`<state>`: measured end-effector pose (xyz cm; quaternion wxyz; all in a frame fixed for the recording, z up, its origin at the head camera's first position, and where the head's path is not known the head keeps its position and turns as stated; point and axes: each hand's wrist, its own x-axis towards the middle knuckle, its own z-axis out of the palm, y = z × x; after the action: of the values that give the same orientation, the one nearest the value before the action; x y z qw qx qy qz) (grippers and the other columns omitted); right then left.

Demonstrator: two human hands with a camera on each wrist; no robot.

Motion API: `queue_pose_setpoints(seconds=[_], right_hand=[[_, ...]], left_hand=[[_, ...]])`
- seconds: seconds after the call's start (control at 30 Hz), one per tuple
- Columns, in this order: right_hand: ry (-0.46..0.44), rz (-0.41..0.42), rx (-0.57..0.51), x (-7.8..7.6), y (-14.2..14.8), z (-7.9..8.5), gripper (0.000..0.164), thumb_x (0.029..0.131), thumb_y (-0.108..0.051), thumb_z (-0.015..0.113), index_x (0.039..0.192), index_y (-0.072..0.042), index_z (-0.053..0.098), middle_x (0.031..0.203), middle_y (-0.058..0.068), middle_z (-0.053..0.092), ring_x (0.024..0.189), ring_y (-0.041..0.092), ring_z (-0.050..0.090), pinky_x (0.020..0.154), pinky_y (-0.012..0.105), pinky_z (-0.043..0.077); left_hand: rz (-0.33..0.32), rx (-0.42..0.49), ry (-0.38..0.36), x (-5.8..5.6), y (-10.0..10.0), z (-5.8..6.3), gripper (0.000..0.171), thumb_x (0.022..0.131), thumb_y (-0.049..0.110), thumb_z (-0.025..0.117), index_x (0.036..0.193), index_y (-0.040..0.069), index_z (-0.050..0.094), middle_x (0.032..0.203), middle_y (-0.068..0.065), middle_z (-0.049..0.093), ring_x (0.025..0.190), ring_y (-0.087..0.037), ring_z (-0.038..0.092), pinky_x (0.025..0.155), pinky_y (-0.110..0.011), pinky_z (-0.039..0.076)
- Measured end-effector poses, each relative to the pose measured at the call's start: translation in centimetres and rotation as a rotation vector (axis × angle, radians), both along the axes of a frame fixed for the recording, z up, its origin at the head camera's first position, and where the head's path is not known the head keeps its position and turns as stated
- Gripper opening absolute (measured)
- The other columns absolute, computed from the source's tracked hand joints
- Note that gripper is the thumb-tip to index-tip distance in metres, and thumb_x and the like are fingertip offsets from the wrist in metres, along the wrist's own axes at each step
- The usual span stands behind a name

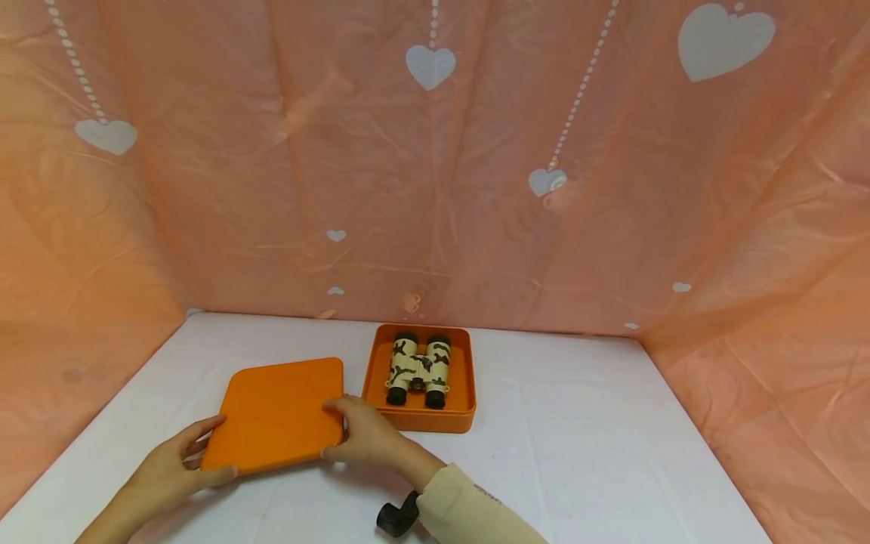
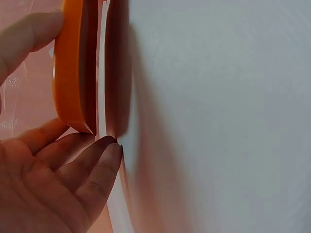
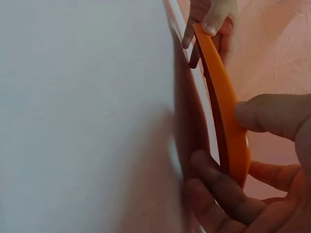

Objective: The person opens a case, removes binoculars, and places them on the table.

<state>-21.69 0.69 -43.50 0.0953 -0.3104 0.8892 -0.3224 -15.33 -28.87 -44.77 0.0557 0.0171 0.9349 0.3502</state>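
Note:
An orange lid (image 1: 279, 415) with rounded corners is held just over the white table by both hands. My left hand (image 1: 159, 472) grips its left edge, and in the left wrist view the thumb lies on the lid's (image 2: 68, 73) rim with fingertips at its corner. On the opposite edge, my right hand (image 1: 370, 438) pinches the lid, thumb against the rim (image 3: 228, 116) and fingers reaching around it. Right of the lid stands an orange box (image 1: 424, 421), uncovered, holding camouflage-patterned binoculars (image 1: 419, 370) that lie flat inside.
A white cloth covers the table (image 1: 578, 438). Pink curtain (image 1: 476, 249) with white hearts encloses the back and both sides. A black device (image 1: 397, 516) is strapped at the right wrist, beside a beige sleeve (image 1: 472, 510).

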Motion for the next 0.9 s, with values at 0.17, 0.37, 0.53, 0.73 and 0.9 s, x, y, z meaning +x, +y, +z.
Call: queue_pose_setpoints(seconds=[0.17, 0.37, 0.53, 0.73, 0.9], right_hand=[[-0.009, -0.019, 0.041, 0.05, -0.21, -0.48, 0.061, 0.078, -0.025, 0.078, 0.132, -0.011, 0.056, 0.138, 0.002, 0.055, 0.131, 0.015, 0.048, 0.111, 0.026, 0.038], [-0.024, -0.022, 0.058, 0.16, -0.22, -0.51, 0.06, 0.077, -0.025, 0.079, 0.131, -0.012, 0.056, 0.136, 0.0, 0.056, 0.13, 0.013, 0.049, 0.111, 0.025, 0.039], [-0.037, -0.037, 0.074, 0.39, -0.12, -0.54, 0.06, 0.076, -0.027, 0.08, 0.13, -0.014, 0.057, 0.134, -0.003, 0.058, 0.127, 0.01, 0.051, 0.109, 0.024, 0.04], [-0.002, -0.048, 0.113, 0.43, -0.25, -0.79, 0.059, 0.076, -0.026, 0.08, 0.129, -0.014, 0.058, 0.135, -0.003, 0.057, 0.129, 0.01, 0.05, 0.109, 0.023, 0.04], [0.04, -0.038, 0.151, 0.37, -0.3, -0.99, 0.059, 0.076, -0.027, 0.08, 0.13, -0.014, 0.058, 0.134, -0.003, 0.058, 0.126, 0.009, 0.052, 0.107, 0.021, 0.041]], left_hand=[[-0.004, -0.023, 0.016, -0.05, 0.05, -0.17, 0.092, 0.078, 0.037, 0.079, 0.146, -0.003, 0.032, 0.142, -0.038, 0.037, 0.119, -0.052, 0.052, 0.083, -0.04, 0.056], [-0.018, -0.049, 0.001, -0.09, 0.12, -0.14, 0.093, 0.078, 0.04, 0.078, 0.145, -0.006, 0.032, 0.143, -0.038, 0.036, 0.118, -0.053, 0.052, 0.09, -0.06, 0.048], [-0.026, -0.064, -0.039, -0.14, 0.23, 0.05, 0.094, 0.079, 0.041, 0.077, 0.145, -0.007, 0.031, 0.143, -0.039, 0.035, 0.114, -0.053, 0.055, 0.09, -0.059, 0.049], [-0.017, -0.09, -0.072, -0.36, 0.57, 0.17, 0.095, 0.077, 0.043, 0.077, 0.145, -0.006, 0.032, 0.142, -0.04, 0.036, 0.112, -0.053, 0.056, 0.088, -0.059, 0.05], [-0.015, -0.128, -0.044, -0.38, 0.82, -0.06, 0.094, 0.075, 0.044, 0.079, 0.143, -0.006, 0.037, 0.14, -0.039, 0.039, 0.112, -0.054, 0.055, 0.086, -0.061, 0.049]])
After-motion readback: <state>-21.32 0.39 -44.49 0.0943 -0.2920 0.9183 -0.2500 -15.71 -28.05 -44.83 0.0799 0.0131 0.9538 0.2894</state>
